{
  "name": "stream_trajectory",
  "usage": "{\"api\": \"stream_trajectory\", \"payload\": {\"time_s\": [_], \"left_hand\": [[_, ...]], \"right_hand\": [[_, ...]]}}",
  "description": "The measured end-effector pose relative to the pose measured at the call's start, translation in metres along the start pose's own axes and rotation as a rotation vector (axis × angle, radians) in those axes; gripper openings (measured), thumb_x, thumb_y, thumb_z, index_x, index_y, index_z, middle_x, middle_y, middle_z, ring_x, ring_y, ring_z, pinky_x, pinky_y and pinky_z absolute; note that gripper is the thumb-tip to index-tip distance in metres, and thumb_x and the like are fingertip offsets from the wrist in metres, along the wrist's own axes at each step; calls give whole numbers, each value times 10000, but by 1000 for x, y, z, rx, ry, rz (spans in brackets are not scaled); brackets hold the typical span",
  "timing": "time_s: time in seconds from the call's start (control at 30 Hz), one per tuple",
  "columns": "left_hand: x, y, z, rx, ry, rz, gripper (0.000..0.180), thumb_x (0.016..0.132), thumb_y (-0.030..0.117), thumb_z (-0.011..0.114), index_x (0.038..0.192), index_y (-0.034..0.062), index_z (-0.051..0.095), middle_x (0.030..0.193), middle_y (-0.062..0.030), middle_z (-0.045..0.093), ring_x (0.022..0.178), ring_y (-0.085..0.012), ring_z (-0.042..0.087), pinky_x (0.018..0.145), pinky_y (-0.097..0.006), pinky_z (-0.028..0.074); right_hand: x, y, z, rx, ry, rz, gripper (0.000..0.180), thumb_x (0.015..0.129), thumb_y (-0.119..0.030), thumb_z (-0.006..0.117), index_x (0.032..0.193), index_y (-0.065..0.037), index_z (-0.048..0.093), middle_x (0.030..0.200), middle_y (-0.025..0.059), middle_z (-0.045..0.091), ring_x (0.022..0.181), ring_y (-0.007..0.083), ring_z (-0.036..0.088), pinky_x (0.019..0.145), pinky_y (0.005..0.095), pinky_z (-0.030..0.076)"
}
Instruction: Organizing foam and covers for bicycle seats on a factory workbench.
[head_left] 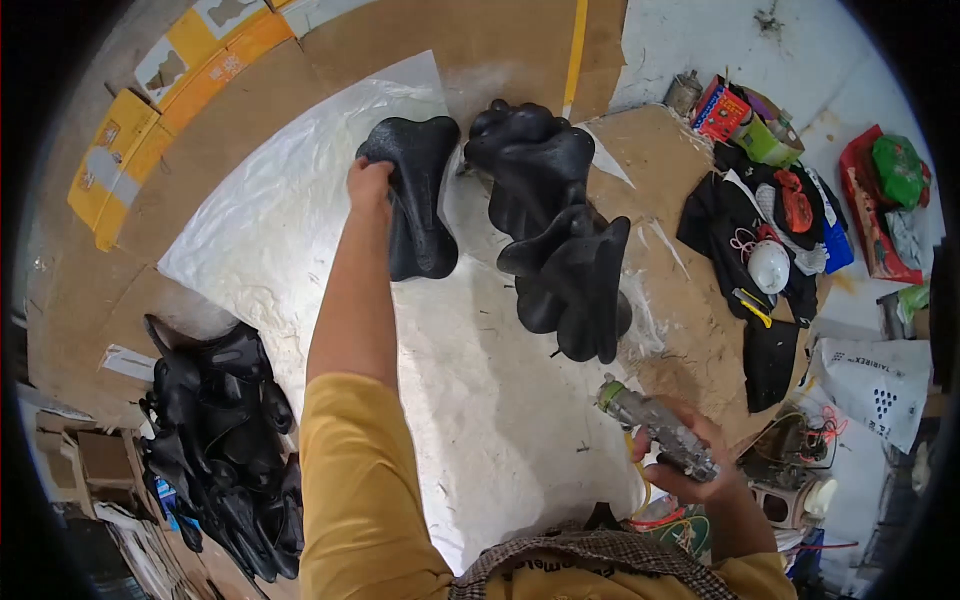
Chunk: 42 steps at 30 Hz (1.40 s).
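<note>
My left hand reaches forward and grips the left edge of a black bicycle saddle, which lies on white sheeting. To the right of that saddle sits a group of more black saddles, piled close together. Low on the right, my right hand is closed around a grimy grey, tube-shaped power tool with a green collar at its front end. A thin yellow cord or hose hangs by the tool. Its exact kind I cannot make out.
At the lower left lies a heap of black saddle pieces. Black cloth on the right carries a white round object and a yellow cutter. A red bag and a white plastic bag sit farther right. Brown cardboard borders the far side.
</note>
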<state>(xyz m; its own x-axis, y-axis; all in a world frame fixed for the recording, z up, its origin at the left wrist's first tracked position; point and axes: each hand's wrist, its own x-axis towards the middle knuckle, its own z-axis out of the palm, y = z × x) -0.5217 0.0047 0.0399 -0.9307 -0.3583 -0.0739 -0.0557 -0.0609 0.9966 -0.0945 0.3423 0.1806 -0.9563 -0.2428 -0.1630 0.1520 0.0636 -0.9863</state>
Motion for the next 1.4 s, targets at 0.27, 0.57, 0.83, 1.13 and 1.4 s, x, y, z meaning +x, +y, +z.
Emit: {"api": "stream_trajectory", "payload": {"time_s": [0.27,0.57,0.83,1.13,1.4], "left_hand": [[-60,40,53,-589,-137,-185,365,742,-56,558,1096,-23,474,1064,-133,545,970,-256,543,873,-359,428],[-88,88,-125,-1062,-153,71,378,736,-10,475,1109,-62,509,1207,-186,513,1170,-323,446,1036,-479,283],[-76,15,-197,-1053,26,-27,445,604,17,469,1034,-52,561,1121,-177,571,1100,-344,497,1002,-467,342],[-52,-40,-68,-340,-281,-169,366,604,83,519,947,-22,587,873,-77,597,876,-224,545,813,-344,418],[-104,-17,-17,221,-555,233,404,523,217,696,866,14,631,770,-128,619,705,-219,586,658,-324,465]], "right_hand": [[9,19,-2,-7,27,18,610,728,-39,690,1267,3,408,894,36,583,818,80,544,751,230,438],[25,-19,0,52,214,-121,547,739,-73,666,1215,30,415,844,49,586,762,113,561,690,245,458],[18,-2,5,16,108,-32,574,739,-68,673,1235,28,402,816,64,573,736,108,547,678,229,446],[39,11,12,-99,131,-16,594,705,16,649,1242,60,398,817,74,587,747,114,558,678,256,459],[31,46,10,-87,103,19,626,742,-136,667,1263,51,373,827,80,541,711,163,561,674,316,502]]}}
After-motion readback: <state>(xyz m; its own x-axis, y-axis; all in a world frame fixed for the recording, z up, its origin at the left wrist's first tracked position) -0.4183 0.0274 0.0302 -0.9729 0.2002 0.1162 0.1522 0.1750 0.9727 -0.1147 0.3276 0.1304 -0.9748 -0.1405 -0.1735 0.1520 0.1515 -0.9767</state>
